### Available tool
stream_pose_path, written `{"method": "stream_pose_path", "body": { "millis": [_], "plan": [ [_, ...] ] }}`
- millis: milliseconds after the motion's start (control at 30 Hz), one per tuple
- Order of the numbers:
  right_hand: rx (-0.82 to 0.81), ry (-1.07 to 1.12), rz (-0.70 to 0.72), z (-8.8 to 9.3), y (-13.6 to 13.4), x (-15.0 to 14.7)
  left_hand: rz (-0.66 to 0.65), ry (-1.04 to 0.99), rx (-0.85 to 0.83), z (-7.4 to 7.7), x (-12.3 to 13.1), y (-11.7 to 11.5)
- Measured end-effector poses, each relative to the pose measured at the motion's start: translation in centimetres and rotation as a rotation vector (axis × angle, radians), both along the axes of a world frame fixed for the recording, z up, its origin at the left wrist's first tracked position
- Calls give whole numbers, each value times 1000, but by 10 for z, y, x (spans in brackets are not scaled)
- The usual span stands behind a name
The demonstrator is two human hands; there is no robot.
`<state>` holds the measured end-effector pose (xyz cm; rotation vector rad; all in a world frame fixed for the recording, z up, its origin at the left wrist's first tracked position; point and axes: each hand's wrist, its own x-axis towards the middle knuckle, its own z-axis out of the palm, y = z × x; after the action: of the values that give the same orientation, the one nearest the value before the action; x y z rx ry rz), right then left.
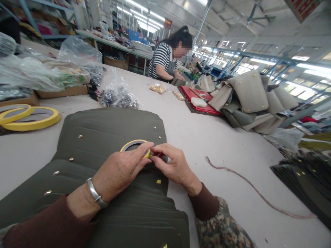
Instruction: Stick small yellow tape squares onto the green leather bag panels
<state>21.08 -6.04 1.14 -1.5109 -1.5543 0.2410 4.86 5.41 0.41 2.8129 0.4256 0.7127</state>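
Note:
My left hand (116,170), with a silver bangle at the wrist, grips a roll of yellow tape (129,143) by its near right side. Thumb and forefinger of my right hand (172,163) pinch together at the roll's edge, touching it; whether a tape end lies between them is too small to tell. Both hands are above stacked dark green leather-like panels (108,124) fitted with gold studs (80,136). A small piece of yellow tape (158,181) sticks to the panel just below my right hand.
More yellow tape rolls (38,119) lie at left, near plastic bags (33,70). Beyond the panels is a clear bag of metal parts (119,94). A brown cord (240,177) and dark stacked pieces (305,182) are at right. Across the table a co-worker (161,58) handles material.

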Motion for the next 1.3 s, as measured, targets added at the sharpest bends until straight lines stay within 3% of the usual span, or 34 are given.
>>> {"method": "stream_pose_path", "body": {
  "millis": [233,400,500,667,800,967,1300],
  "plan": [
    [61,-250,-43,-8,1,-1,-12,71,-34,2,1,-3],
    [53,-226,-133,-9,1,-7,-37,67,-102,4,4,0],
    [-30,-49,-197,-7,3,-13,-34,61,-123,7,5,-2],
    [-242,564,-283,-8,11,-2,-14,2,-100,11,6,-10],
    [-371,722,-341,-14,12,25,73,188,-24,11,9,-8],
    [-431,645,-307,-18,10,33,104,425,11,11,13,-4],
    [-334,86,-360,-22,16,23,100,436,9,11,14,-5]
  ]
}}
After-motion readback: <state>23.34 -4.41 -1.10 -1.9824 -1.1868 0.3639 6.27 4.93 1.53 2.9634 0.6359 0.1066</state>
